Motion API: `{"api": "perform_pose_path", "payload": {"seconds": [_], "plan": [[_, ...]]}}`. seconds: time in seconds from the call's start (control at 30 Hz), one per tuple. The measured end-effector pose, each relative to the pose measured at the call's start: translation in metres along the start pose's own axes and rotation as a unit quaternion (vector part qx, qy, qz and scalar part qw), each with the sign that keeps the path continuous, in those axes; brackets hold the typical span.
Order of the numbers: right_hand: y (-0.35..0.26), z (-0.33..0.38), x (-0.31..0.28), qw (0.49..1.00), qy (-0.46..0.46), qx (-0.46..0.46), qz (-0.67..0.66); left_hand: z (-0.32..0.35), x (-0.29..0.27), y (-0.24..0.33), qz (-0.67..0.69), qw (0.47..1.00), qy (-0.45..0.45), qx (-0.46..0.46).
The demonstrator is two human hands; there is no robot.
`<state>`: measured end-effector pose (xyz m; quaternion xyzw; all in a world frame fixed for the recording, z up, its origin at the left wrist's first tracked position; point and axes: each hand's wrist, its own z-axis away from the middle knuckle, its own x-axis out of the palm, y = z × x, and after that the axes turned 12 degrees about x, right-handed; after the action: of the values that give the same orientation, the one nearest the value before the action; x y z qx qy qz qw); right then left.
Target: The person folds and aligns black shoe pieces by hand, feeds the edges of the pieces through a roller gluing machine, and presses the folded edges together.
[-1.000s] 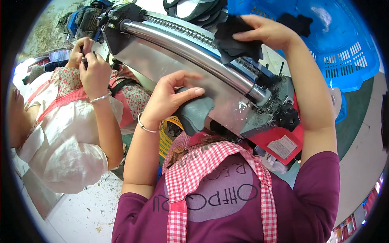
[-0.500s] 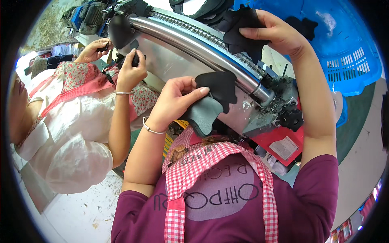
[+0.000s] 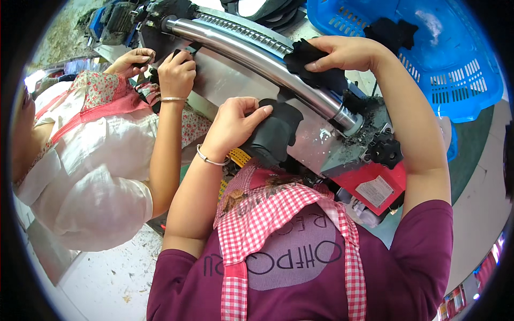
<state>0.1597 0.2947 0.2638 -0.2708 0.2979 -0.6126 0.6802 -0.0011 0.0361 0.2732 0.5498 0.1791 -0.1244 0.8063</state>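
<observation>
My left hand point(image 3: 235, 123) pinches dark, shaped flat pieces point(image 3: 276, 131) between thumb and fingers, just above the metal plate on the near side of a machine. They look like cut fabric or foam with wavy edges. Farther off and to the right, my right hand point(image 3: 348, 53) grips a stack of black flat cut pieces point(image 3: 316, 67) over the far side of the long shiny roller point(image 3: 257, 59). Between my hands, a small dark patch point(image 3: 288, 95) shows at the roller's near edge; whether it is a separate piece cannot be made out.
At left a co-worker's hands point(image 3: 176, 75) hold small dark pieces at the plate's other end. A blue plastic basket point(image 3: 471, 91) with black pieces point(image 3: 391, 35) stands far right. A black knob point(image 3: 385, 150) and red housing point(image 3: 369, 187) sit at the machine's right end.
My right hand has moved slightly nearer with its black stack. The pieces in my left hand have turned, hiding the grey face that showed before. The co-worker's nearer hand has risen slightly.
</observation>
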Motion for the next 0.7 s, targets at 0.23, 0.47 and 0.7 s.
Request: {"api": "perform_pose_path", "payload": {"seconds": [0.23, 0.47, 0.7], "plan": [[0.028, -0.008, -0.016, 0.983, 0.154, -0.080, -0.059, -0.014, 0.002, 0.002, 0.060, 0.998, -0.021, -0.003], [0.004, 0.007, -0.004, 0.999, 0.029, 0.015, -0.007, -0.018, -0.003, 0.021, 0.024, 0.998, 0.054, -0.012], [0.014, 0.004, -0.019, 0.977, 0.085, -0.133, -0.146, 0.005, -0.008, 0.002, 0.206, 0.978, -0.027, 0.009]]}}
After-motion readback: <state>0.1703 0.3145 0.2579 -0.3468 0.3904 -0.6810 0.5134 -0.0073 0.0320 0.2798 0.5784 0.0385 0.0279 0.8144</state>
